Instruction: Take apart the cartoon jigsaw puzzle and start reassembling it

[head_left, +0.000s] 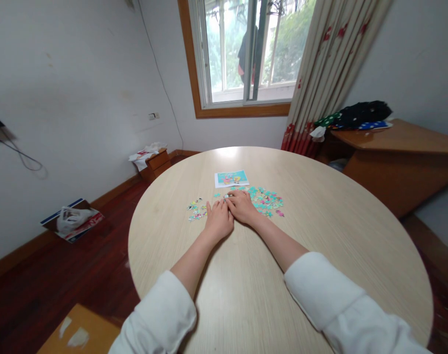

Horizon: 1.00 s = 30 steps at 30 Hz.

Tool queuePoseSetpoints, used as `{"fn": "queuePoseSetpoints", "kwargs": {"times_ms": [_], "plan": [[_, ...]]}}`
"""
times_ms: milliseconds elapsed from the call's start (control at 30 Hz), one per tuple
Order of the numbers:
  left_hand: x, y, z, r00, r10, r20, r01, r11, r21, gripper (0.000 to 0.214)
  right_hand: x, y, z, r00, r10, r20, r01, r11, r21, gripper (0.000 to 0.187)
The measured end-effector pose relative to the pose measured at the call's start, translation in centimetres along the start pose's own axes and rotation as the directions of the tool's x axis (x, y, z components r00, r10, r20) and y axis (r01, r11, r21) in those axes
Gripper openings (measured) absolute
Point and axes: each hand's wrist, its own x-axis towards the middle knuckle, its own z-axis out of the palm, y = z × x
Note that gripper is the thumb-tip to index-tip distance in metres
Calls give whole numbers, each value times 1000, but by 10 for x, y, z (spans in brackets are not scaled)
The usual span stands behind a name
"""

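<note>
My left hand [220, 217] and my right hand [242, 206] meet near the middle of the round table, fingers bent down and nearly touching. At their fingertips are small whitish-blue puzzle pieces [226, 196], partly hidden by the fingers. Beside my right hand spreads a loose heap of mostly turquoise puzzle pieces [266, 199], with some pink ones at its near edge. To the left of my left hand lies a smaller group of yellow, pink and dark pieces [197, 210]. Just beyond the hands, a picture card [220, 181] with pink and yellow cartoon figures lies flat.
The pale wooden table [283, 285] has a rounded edge. At the right stands a brown desk [411, 140] with dark dotted cloth on it. A small drawer cabinet [158, 161] is by the back wall. A wooden stool [94, 327] is at lower left.
</note>
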Motion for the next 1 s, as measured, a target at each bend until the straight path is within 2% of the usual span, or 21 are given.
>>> {"fn": "queuePoseSetpoints", "kwargs": {"times_ms": [267, 567, 667, 767, 867, 1000], "plan": [[-1, 1, -2, 1000, 10, -6, -10, 999, -37, 44, 0, 2, -1, 1000, -22, 6, 22, 1000, 19, 37], [1, 0, -10, 998, 24, -56, -27, 999, -46, 34, 0, 6, 1, 992, -61, 108, 56, 997, 56, 39], [2, -1, -11, 995, 0, -100, -5, 999, -52, 35, -1, 5, 2, 993, -74, 94, 68, 996, 66, 39], [2, -1, -12, 988, -81, -134, 75, 996, -50, 29, -1, 6, 2, 998, -51, 29, 50, 997, 50, 37], [2, 0, -13, 987, -144, -75, 139, 988, -66, 22, 0, 6, 3, 998, 2, -57, 0, 999, 37, 33], [2, 1, -15, 989, -150, 8, 151, 987, -55, 22, -2, 6, 2, 998, 36, -58, -34, 999, 20, 30]]}}
